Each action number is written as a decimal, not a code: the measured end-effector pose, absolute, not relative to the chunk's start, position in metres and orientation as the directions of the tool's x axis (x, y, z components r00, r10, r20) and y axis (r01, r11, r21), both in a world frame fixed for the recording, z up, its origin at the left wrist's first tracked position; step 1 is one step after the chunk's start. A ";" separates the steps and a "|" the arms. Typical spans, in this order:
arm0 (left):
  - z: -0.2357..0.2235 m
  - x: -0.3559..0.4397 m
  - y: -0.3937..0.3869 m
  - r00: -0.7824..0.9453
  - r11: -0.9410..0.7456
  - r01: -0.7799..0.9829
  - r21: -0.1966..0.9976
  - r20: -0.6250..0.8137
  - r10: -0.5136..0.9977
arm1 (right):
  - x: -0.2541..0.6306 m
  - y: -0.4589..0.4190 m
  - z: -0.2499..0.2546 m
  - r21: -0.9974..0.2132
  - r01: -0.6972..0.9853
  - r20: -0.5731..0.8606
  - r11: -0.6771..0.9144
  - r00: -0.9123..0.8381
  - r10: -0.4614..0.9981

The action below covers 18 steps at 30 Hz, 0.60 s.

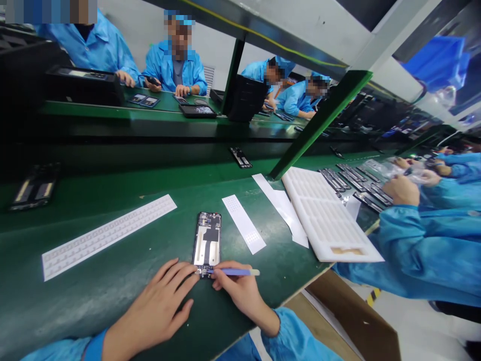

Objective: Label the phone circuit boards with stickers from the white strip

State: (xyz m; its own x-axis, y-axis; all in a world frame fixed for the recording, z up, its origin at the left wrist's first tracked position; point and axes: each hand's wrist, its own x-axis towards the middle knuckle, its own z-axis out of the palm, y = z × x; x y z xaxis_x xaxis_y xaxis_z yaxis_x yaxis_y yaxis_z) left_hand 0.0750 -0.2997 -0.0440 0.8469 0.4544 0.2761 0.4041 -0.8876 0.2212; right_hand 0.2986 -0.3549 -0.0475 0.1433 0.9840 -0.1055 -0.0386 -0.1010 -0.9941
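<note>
- The opened phone (205,243) lies inner side up on the green surface (278,276).
- At its 7 o'clock, the left hand (161,296) is loosely spread, fingertips at the phone's lower end; whether they press, I cannot tell.
- At its 5 o'clock, the right hand (240,288) pinches a lilac tool (240,272).
- A slipping tool could scratch small parts; weak bracing could let the phone skid towards the white sheet (244,224) at 2 o'clock.
</note>
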 end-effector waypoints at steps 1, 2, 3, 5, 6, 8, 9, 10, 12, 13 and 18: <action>-0.044 0.075 -0.300 0.849 -0.888 0.406 0.216 0.271 0.454 | 0.299 -0.355 -0.049 -0.995 -0.030 -0.102 -0.099 0.141 0.985; -0.045 0.075 -0.300 0.849 -0.888 0.407 0.214 0.270 0.454 | 0.299 -0.355 -0.049 -0.995 -0.015 -0.098 -0.096 0.137 0.986; -0.045 0.075 -0.300 0.847 -0.887 0.409 0.215 0.272 0.456 | 0.299 -0.356 -0.050 -0.996 0.005 -0.090 -0.091 0.135 0.987; -0.044 0.076 -0.300 0.842 -0.886 0.406 0.224 0.284 0.458 | 0.299 -0.356 -0.052 -0.996 0.057 -0.066 -0.074 0.132 0.989; -0.044 0.076 -0.300 0.840 -0.886 0.405 0.228 0.290 0.459 | 0.300 -0.356 -0.052 -0.994 0.085 -0.051 -0.063 0.130 0.990; -0.042 0.077 -0.300 0.837 -0.885 0.403 0.232 0.297 0.459 | 0.300 -0.356 -0.052 -0.991 0.129 -0.027 -0.043 0.124 0.992; -0.042 0.077 -0.300 0.836 -0.885 0.403 0.233 0.298 0.460 | 0.300 -0.356 -0.051 -0.989 0.144 -0.019 -0.036 0.118 0.993; -0.041 0.077 -0.300 0.837 -0.885 0.403 0.232 0.298 0.459 | 0.300 -0.356 -0.050 -0.987 0.155 -0.015 -0.032 0.111 0.994; -0.041 0.078 -0.300 0.837 -0.886 0.404 0.228 0.297 0.459 | 0.300 -0.356 -0.048 -0.986 0.166 -0.017 -0.034 0.103 0.995; -0.041 0.078 -0.300 0.838 -0.886 0.405 0.225 0.296 0.458 | 0.301 -0.355 -0.047 -0.985 0.169 -0.020 -0.037 0.100 0.995; -0.043 0.077 -0.299 0.849 -0.888 0.408 0.211 0.270 0.454 | 0.300 -0.355 -0.046 -0.986 0.161 -0.033 -0.047 0.091 0.995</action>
